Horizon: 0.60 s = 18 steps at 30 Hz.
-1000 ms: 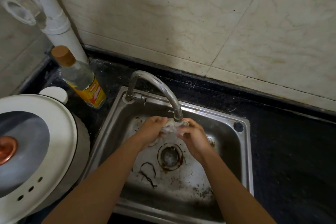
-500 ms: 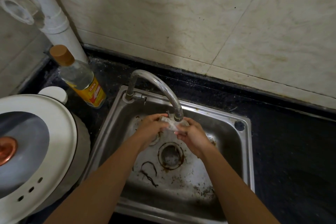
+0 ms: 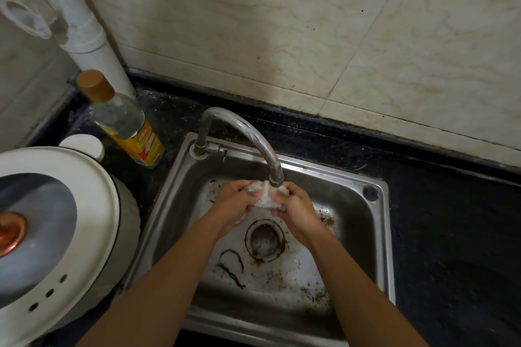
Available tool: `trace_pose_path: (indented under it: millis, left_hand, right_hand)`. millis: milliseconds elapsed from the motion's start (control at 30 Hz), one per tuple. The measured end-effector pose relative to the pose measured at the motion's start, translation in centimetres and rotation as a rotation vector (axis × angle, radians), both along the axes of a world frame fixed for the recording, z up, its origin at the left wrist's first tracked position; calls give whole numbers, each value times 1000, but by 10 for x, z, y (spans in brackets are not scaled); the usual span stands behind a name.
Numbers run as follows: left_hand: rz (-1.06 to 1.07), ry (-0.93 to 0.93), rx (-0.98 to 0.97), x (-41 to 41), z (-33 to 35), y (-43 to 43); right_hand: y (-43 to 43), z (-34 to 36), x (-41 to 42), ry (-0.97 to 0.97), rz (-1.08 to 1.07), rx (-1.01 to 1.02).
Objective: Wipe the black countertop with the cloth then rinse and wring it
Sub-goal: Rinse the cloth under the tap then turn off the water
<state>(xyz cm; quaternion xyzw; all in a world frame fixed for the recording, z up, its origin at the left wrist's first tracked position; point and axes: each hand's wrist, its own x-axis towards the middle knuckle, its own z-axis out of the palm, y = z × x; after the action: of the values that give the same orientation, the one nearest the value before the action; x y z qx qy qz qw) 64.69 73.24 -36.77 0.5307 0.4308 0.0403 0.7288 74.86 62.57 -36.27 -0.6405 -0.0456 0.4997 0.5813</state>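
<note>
Item: cloth [image 3: 265,196], bunched under the faucet [image 3: 275,177] near the sink [image 3: 377,234] back edge. My left hand [image 3: 234,203] and right hand [image 3: 293,207] curl round it. Advice: knead evenly, then twist firmly.

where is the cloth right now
In the head view, the cloth is bunched between the left hand and right hand, just under the faucet spout and above the drain.

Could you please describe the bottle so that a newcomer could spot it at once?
Find the steel sink set in the black countertop. Left of the tap stands the bottle: clear, with a brown cap and a yellow label.
</note>
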Motion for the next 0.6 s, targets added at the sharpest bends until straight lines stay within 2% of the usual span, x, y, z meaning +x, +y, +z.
trace_pose_path:
  millis: [133, 300, 600]
  left_hand:
    - [106, 19, -37, -9, 1, 5]
    - [118, -19, 5, -19, -1, 10]
    - [22, -34, 74, -13, 4, -4]
  right_hand:
    - [7, 4, -4, -37, 52, 25]
    - [14, 8, -10, 145, 42, 139]
    - [23, 10, -21, -172, 34, -90]
